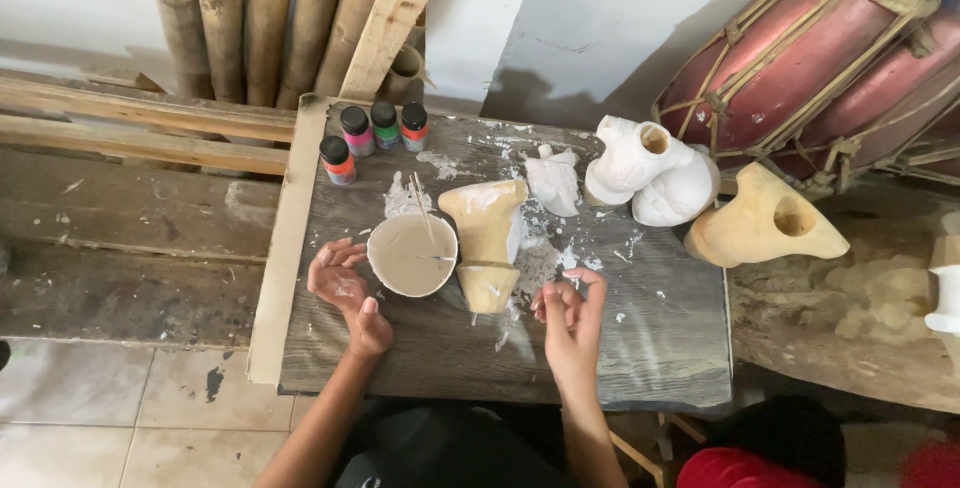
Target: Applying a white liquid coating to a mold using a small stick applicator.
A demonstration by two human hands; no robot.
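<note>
My left hand [345, 286] rests on the dark wooden board [640, 348], fingers spread, touching the left side of a white bowl [412, 254] of pale paste with a thin stick lying in it. My right hand [570, 310] hovers to the right with fingertips pinched together; whether it pinches something small I cannot tell. Between the hands lies a tan wooden carved piece [487, 240], partly coated white, with white smears around it.
Several small paint bottles [372, 134] stand at the board's far left. White-coated figures [650, 170] and a bare wooden one [760, 223] lie at the right. Bamboo poles [260, 18] and planks lean at the back; a red drum [830, 58] sits at the right.
</note>
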